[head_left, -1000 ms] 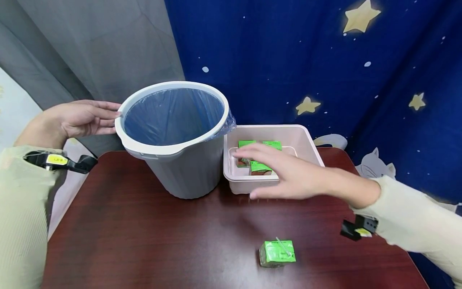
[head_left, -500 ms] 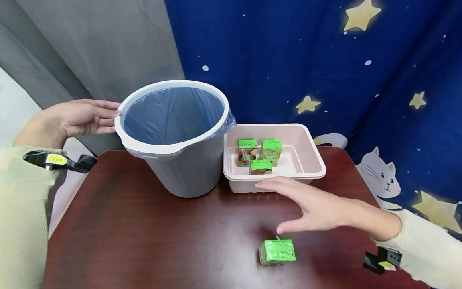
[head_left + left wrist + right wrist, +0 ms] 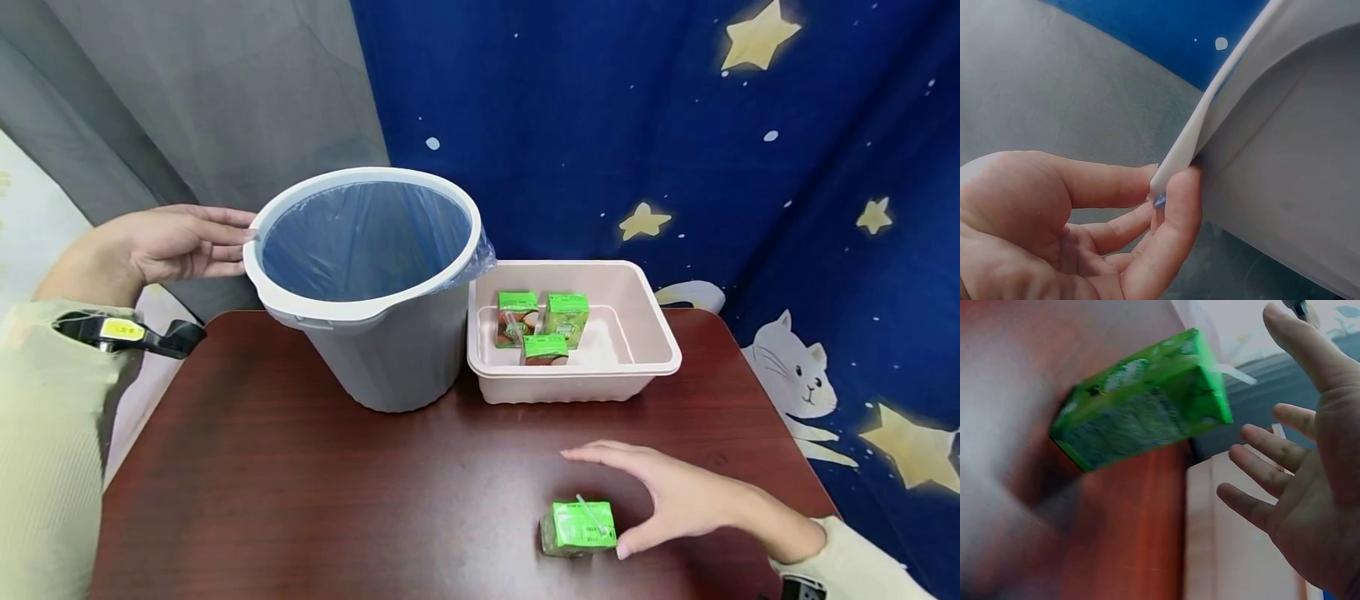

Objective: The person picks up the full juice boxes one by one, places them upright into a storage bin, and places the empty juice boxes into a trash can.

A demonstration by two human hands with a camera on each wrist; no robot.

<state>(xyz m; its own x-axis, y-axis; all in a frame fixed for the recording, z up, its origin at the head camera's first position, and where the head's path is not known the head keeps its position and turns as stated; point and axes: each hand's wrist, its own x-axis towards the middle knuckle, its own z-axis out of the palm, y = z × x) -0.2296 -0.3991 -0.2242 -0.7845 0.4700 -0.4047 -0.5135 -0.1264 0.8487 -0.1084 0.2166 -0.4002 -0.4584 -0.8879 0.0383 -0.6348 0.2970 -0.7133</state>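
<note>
Spreading over the green carton, right hand hovers open-palmed.

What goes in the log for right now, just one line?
left hand: holds bin rim | right hand: open, reaching green carton on table | tray: three cartons

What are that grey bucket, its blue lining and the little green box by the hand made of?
The bucket looks like matte moulded plastic, with a smooth, thick rim. Its lining seems thin plastic film: translucent, creased, bunched over the rim. The green box looks like printed carton, sharp-folded, with a clear straw stuck on top.
</note>
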